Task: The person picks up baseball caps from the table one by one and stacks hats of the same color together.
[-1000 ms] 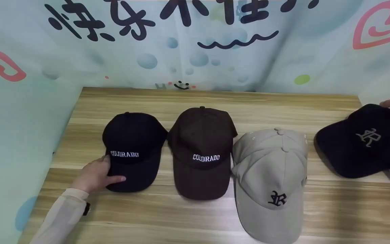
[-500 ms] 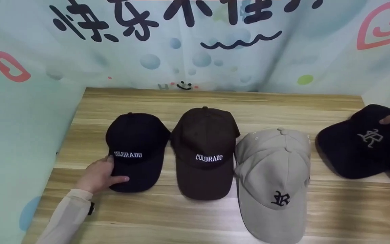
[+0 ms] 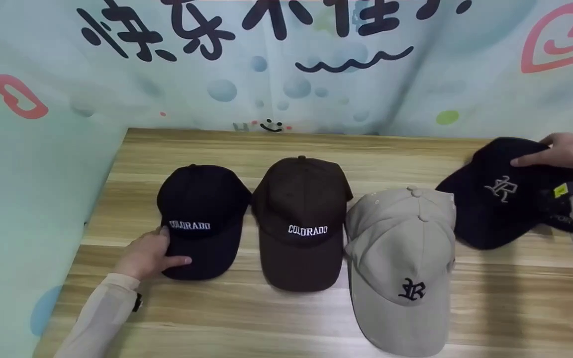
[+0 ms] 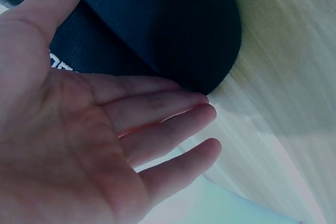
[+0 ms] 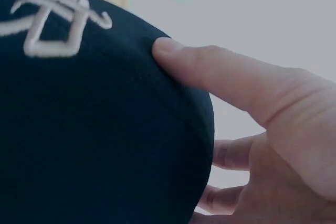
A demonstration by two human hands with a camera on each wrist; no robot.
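At the left, my left hand (image 3: pixel 144 253) rests its thumb on the brim of a black "COLORADO" cap (image 3: pixel 199 199). The left wrist view shows that hand's fingers (image 4: pixel 163 124) nearly straight along the brim's edge (image 4: pixel 210 35). On the right, my right hand (image 3: pixel 567 151) grips a black cap with a pale R emblem (image 3: pixel 485 214). In the right wrist view, its thumb (image 5: pixel 199 66) presses the outside of the crown (image 5: pixel 115 140) and its fingers go behind the fabric, tips hidden. A yellow mark shows on dark material under the right wrist.
A dark brown "COLORADO" cap (image 3: pixel 299 204) lies next to the left black cap. Right of it, two beige caps (image 3: pixel 401 273) are nested, the front one bearing a black R. All rest on a wood-grain table (image 3: pixel 266 328) before a printed cloth backdrop (image 3: pixel 167 94).
My right hand has taken its grip with the thumb on the crown and brought the black R cap left, close to the beige caps. The left hand stays at its cap.
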